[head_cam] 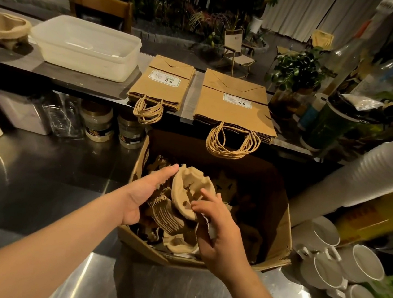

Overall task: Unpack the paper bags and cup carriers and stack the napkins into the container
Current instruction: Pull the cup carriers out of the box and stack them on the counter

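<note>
We are both hands deep in the cardboard box [209, 215] at about 6 o'clock on the counter, working a molded pulp cup carrier [189, 192] loose from the nested stack of carriers [167, 217] beneath it. The likeliest trouble, as we judge it, is that the carriers cling to each other — lift one and the next may ride up with it, then drop back or tumble over the box wall; the pulp is also soft at the edges and could tear if we tug at a corner. Our left hand [146, 192] reaches in from 8 o'clock with fingers straight, flat against the carrier's left side and gripping nothing. Our right hand [218, 228] comes in from 5 o'clock, fingers curled round the carrier's lower right edge; something pale seems tucked under its palm, but we cannot tell what. Two flat stacks of paper bags [235, 104] already lie on the upper ledge at 12 o'clock, handles hanging over the edge, with the translucent container [86, 46] at 10 o'clock and one carrier set out [4, 26] beyond it at the far left.
</note>
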Demonstrator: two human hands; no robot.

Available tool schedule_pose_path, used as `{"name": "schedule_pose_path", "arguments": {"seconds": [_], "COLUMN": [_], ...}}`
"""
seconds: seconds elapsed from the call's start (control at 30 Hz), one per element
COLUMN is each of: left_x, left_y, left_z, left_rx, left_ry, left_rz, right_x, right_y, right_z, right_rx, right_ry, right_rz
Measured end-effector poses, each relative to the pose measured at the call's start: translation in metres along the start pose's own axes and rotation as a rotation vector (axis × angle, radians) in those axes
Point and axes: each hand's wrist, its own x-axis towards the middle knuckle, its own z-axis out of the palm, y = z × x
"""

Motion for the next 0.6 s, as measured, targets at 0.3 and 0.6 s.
{"name": "schedule_pose_path", "arguments": {"seconds": [0.3, 0.6], "left_x": [-0.002, -0.001], "left_y": [0.0, -0.001], "left_z": [-0.006, -0.015], "left_rx": [-0.033, -0.044], "left_ry": [-0.079, -0.181], "left_rz": [-0.014, -0.031], "right_x": [0.015, 0.032], "right_y": [0.003, -0.005], "right_z": [-0.001, -0.013], "right_rx": [0.146, 0.057], "right_ry": [0.064, -0.13], "right_rz": [-0.005, -0.133]}}
